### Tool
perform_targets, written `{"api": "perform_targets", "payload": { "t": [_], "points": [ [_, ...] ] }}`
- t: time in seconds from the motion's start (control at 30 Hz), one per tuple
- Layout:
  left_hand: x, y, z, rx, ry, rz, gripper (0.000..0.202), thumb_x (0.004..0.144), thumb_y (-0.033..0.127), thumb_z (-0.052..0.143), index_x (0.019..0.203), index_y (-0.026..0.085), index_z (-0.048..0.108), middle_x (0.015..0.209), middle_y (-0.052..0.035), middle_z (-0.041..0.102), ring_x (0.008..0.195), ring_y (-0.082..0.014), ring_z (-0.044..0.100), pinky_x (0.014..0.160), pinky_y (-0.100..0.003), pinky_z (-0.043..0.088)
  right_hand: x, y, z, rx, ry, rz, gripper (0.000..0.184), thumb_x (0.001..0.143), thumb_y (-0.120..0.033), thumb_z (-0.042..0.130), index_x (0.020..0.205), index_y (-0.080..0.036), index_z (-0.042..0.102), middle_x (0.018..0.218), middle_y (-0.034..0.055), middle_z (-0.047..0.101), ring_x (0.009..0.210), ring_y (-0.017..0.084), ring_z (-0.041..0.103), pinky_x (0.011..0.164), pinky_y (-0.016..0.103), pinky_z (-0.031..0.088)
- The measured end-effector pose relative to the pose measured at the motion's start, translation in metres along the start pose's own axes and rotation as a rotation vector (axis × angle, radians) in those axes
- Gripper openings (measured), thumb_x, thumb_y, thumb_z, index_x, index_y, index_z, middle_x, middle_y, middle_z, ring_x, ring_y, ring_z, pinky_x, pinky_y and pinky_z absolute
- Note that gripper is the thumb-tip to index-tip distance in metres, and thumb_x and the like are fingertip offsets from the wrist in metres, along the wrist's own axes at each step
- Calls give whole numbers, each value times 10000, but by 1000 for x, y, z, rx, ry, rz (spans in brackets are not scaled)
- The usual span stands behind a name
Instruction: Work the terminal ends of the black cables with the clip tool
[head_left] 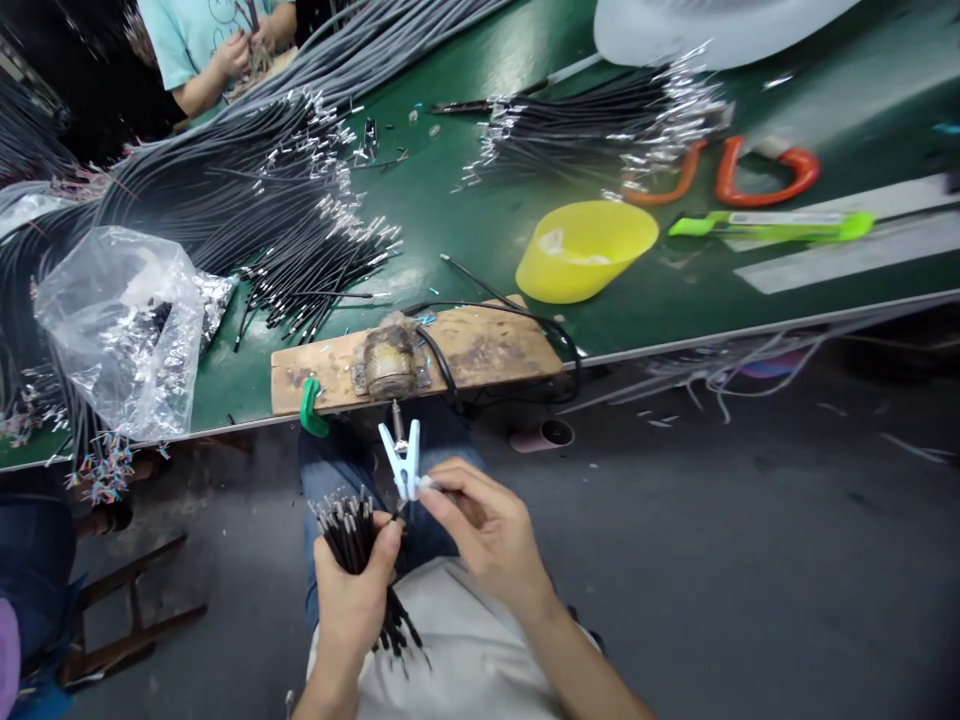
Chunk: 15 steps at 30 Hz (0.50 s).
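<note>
A bundle of short black cables (352, 540) with silvery tips is wrapped in my left hand (352, 600), over my lap. Between its thumb and forefinger, one cable end points up to the jaws of a light blue clothespin (403, 462). That clothespin sits on a metal shaft (397, 420) sticking out from a small motor (391, 360) at the table edge. My right hand (487, 530) is closed in a pinch beside the clothespin's lower end, its fingertips close to or touching it. Something small and dark shows between those fingers, too little to name.
The motor rests on a wooden board (495, 345) held by a green clamp (311, 408). Black cable piles (315, 270), a plastic bag (120, 330), a yellow cup (585, 250), orange-handled tools (765, 175) and a green cutter (772, 226) lie on the green table. A co-worker (217, 50) sits opposite.
</note>
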<state>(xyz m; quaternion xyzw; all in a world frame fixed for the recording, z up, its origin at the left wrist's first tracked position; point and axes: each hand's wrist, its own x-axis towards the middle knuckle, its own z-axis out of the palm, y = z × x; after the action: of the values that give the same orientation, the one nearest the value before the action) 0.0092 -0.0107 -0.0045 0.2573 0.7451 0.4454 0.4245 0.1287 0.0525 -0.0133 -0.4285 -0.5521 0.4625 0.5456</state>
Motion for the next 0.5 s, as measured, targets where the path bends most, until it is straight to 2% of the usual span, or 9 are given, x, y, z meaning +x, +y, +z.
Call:
{"api": "perform_targets", "payload": {
  "t": [0.13,0.2,0.3,0.37,0.5],
  "points": [
    [2,3,1,16,-26,64,242,678,329,704,795,124,651,809,-86,707,781,-227,667,744,-317,526,0,-1,2,27,-166,32,108,771,-206,600,669,-175,585,609,-1,538,554,122,496,503,231,405],
    [1,8,1,37,-79,103,221,696,328,686,773,123,661,781,-80,705,752,-226,664,727,-321,528,0,-2,4,29,-157,14,149,775,-201,584,631,-175,557,594,-8,516,546,117,478,496,227,388],
    [0,19,-1,91,-177,177,193,679,309,698,617,134,646,641,-42,658,644,-190,620,641,-283,509,0,-2,8,-18,-65,-26,246,787,-171,523,547,-182,469,548,-21,461,527,112,448,491,225,358],
    [0,24,-2,121,-227,224,226,667,287,706,526,141,607,570,-20,605,584,-159,568,596,-259,480,0,-1,9,-49,-67,-15,291,782,-167,512,508,-186,417,511,-33,421,493,103,418,464,219,331],
    [1,25,2,123,-209,261,179,688,259,684,562,143,631,577,-17,605,582,-155,561,584,-250,467,1,2,6,-98,-80,31,321,797,-198,521,489,-184,433,487,-34,423,460,96,404,443,219,316]
  ]
}}
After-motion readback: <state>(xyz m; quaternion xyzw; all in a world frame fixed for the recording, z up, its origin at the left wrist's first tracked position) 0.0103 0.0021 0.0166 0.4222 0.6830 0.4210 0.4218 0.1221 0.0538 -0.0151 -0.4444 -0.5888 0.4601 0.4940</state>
